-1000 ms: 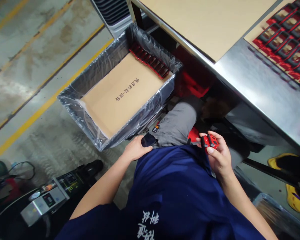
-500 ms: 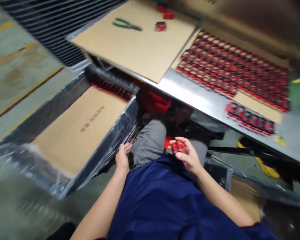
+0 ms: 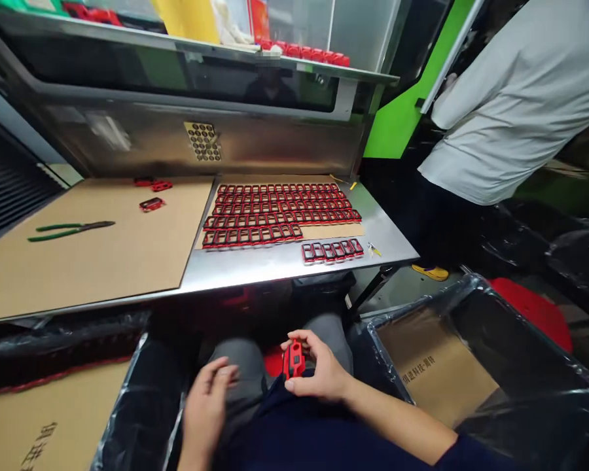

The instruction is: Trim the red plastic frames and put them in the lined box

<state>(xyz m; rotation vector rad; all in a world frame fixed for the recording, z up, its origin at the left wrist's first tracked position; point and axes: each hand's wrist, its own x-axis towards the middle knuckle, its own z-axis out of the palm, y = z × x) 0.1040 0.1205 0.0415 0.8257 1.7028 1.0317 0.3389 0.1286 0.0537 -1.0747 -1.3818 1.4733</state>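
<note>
Above my lap, my right hand (image 3: 319, 369) grips a small red-and-black plastic part (image 3: 294, 360) between thumb and fingers. My left hand (image 3: 209, 399) hovers over my left thigh, apart from the part, its fingers loosely bent and slightly blurred, with nothing visible in them. On the metal table (image 3: 255, 267) ahead, rows of red-and-black rectangular frames (image 3: 275, 212) lie on cardboard. A short separate row of similar frames (image 3: 331, 250) sits nearer the table's front edge.
Green-handled pliers (image 3: 71, 229) and a few red parts (image 3: 152, 204) lie on the left cardboard sheet (image 3: 127, 261). Plastic-lined bins with cardboard stand at left (image 3: 112, 405) and right (image 3: 392, 366). A person in a light shirt (image 3: 525, 104) stands at right.
The view has swung right and up, showing the shelf, the right bin and the person. My right hand still holds the red-and-black part; my left hand has come away from the left bin's side.
</note>
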